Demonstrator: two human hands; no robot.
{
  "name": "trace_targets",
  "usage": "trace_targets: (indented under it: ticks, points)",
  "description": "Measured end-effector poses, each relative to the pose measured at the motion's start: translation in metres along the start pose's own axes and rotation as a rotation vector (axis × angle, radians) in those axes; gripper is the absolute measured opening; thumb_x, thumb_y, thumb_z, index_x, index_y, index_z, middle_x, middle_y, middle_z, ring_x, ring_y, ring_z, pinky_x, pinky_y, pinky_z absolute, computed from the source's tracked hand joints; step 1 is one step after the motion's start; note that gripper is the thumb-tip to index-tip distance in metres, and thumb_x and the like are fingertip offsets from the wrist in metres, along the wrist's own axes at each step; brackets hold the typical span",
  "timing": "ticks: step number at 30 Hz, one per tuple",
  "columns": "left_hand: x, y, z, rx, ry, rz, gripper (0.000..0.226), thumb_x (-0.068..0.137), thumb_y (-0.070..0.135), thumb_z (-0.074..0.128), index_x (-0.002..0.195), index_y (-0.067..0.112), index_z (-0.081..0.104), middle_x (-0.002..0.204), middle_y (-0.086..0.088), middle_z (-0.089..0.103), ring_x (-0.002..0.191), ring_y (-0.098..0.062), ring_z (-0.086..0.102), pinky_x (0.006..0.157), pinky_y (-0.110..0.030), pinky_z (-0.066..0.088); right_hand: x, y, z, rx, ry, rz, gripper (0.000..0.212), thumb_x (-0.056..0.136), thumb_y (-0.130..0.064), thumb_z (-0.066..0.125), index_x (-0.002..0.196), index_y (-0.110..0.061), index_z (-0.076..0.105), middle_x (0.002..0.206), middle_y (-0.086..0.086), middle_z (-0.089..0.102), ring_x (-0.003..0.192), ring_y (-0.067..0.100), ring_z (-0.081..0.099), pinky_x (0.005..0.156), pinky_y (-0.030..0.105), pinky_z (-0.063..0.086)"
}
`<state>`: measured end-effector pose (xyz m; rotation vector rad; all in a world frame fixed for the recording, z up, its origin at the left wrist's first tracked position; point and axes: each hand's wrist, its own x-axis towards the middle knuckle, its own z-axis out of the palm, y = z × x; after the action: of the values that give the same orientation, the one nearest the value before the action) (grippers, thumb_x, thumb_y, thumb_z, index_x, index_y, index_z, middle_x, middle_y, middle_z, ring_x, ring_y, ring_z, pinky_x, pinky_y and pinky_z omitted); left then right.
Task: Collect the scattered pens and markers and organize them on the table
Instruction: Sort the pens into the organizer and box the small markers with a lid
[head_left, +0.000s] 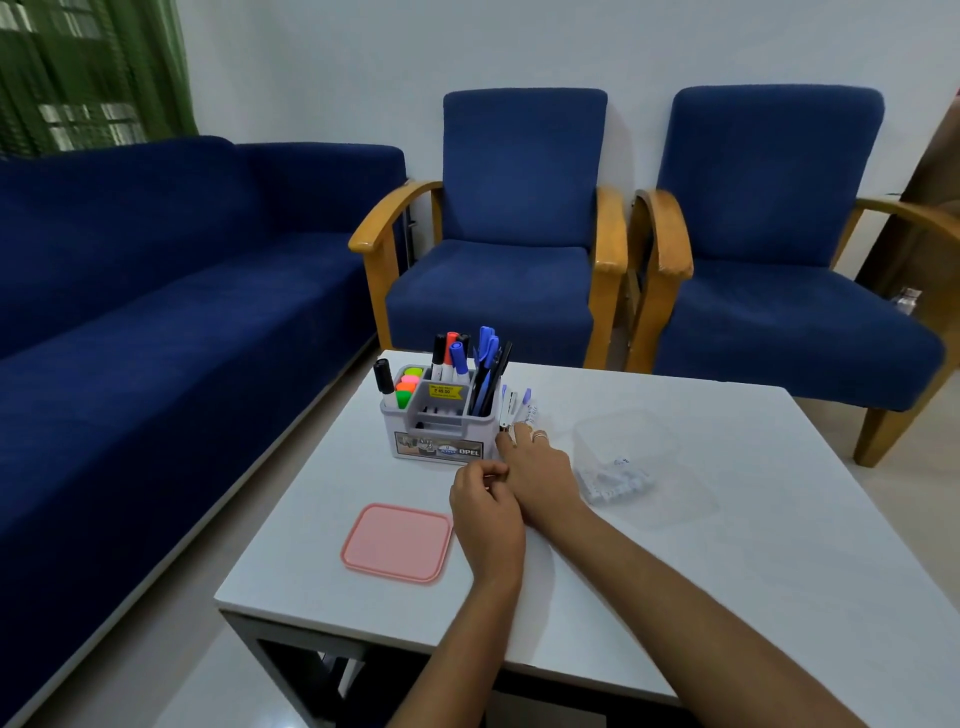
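A grey desk organizer (439, 439) stands on the white table (701, 582). It holds markers (449, 358), blue and black pens (488, 374) and bright highlighters (408, 387). A black-capped marker (384, 382) stands at its left side. My right hand (540, 467) grips a small bunch of white pens (517, 408) just right of the organizer, their tips pointing up. My left hand (485, 499) rests on the table in front of the organizer, fingers curled, holding nothing that I can see.
A pink lid (397, 543) lies flat near the table's front left. A clear plastic container (623, 467) with small white items sits to the right of my hands. A blue sofa (156, 312) and two blue armchairs (514, 249) surround the table.
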<state>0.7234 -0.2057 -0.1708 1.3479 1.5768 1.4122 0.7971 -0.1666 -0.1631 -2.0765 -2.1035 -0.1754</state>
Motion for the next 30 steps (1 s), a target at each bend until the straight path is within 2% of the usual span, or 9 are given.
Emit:
trace_targets:
  ticks: [4,9,12,15,19,21,23,27,30]
  points:
    - [0.0,-0.001,0.0,0.017,0.002,0.001,0.025,0.083,-0.003,0.046,0.088,0.015,0.062,0.094,0.002,0.063,0.093,-0.019,0.056,0.08,-0.033,0.048,-0.001,0.0,-0.004,0.001,0.0,0.095,0.037,0.1,-0.02,0.036,0.137,-0.015,0.037,0.132,0.011,0.043,0.101,0.028,0.057,0.067,0.031,0.043]
    - [-0.001,-0.001,-0.001,0.028,-0.005,-0.002,0.028,0.084,-0.003,0.044,0.09,0.016,0.063,0.095,0.003,0.062,0.095,-0.018,0.056,0.081,-0.031,0.048,-0.005,0.002,-0.003,0.037,-0.002,0.127,0.039,0.097,-0.011,0.05,0.134,-0.015,0.039,0.134,0.011,0.044,0.102,0.025,0.059,0.078,0.029,0.051]
    - [-0.001,-0.001,-0.001,0.021,-0.003,0.007,0.028,0.084,-0.004,0.044,0.09,0.015,0.063,0.095,0.002,0.063,0.095,-0.019,0.056,0.081,-0.032,0.047,-0.011,0.001,-0.004,0.058,0.001,0.119,0.032,0.095,-0.007,0.049,0.127,-0.013,0.044,0.131,0.012,0.046,0.099,0.026,0.059,0.073,0.029,0.049]
    - [-0.001,0.001,-0.001,0.01,-0.007,0.002,0.028,0.086,-0.004,0.043,0.092,0.014,0.063,0.096,0.002,0.063,0.095,-0.018,0.057,0.078,-0.027,0.045,-0.018,-0.003,-0.011,0.182,0.081,0.142,0.026,0.093,-0.003,0.044,0.117,-0.013,0.05,0.122,0.011,0.051,0.09,0.025,0.059,0.064,0.028,0.042]
    - [-0.001,0.0,0.0,0.025,-0.01,0.012,0.027,0.085,-0.004,0.043,0.09,0.014,0.062,0.096,0.001,0.062,0.094,-0.019,0.056,0.078,-0.031,0.046,-0.011,-0.016,-0.052,0.266,0.264,0.071,0.017,0.094,-0.003,0.047,0.107,-0.008,0.057,0.105,0.011,0.054,0.076,0.023,0.055,0.06,0.029,0.042]
    - [-0.001,-0.001,0.0,0.034,-0.016,0.009,0.027,0.083,-0.005,0.042,0.088,0.013,0.062,0.095,0.001,0.061,0.093,-0.019,0.055,0.075,-0.029,0.042,0.0,-0.009,-0.079,0.277,0.317,0.126,0.018,0.095,-0.003,0.045,0.109,-0.007,0.055,0.108,0.012,0.052,0.079,0.026,0.056,0.062,0.029,0.039]
    - [0.0,0.001,-0.001,0.034,-0.014,0.009,0.027,0.082,-0.005,0.043,0.087,0.012,0.063,0.093,0.002,0.06,0.092,-0.019,0.055,0.072,-0.027,0.038,0.01,0.009,-0.1,0.244,0.259,0.256,0.02,0.095,-0.003,0.045,0.113,-0.005,0.053,0.114,0.014,0.051,0.091,0.03,0.059,0.067,0.03,0.04]
    - [-0.003,0.002,-0.002,0.032,-0.04,0.026,0.026,0.081,-0.005,0.044,0.082,0.014,0.062,0.09,0.005,0.06,0.09,-0.017,0.056,0.069,-0.024,0.037,0.01,0.053,-0.108,0.117,-0.052,0.5,0.034,0.096,-0.006,0.05,0.129,-0.005,0.048,0.133,0.017,0.045,0.112,0.031,0.057,0.091,0.033,0.049]
    - [-0.003,0.005,0.007,0.084,-0.13,0.148,0.025,0.083,-0.003,0.045,0.082,0.015,0.062,0.087,0.007,0.059,0.092,-0.014,0.054,0.072,-0.023,0.038,0.005,0.066,-0.098,0.168,-0.189,0.545,0.043,0.094,-0.006,0.054,0.135,-0.007,0.042,0.142,0.016,0.038,0.112,0.03,0.057,0.082,0.027,0.051]
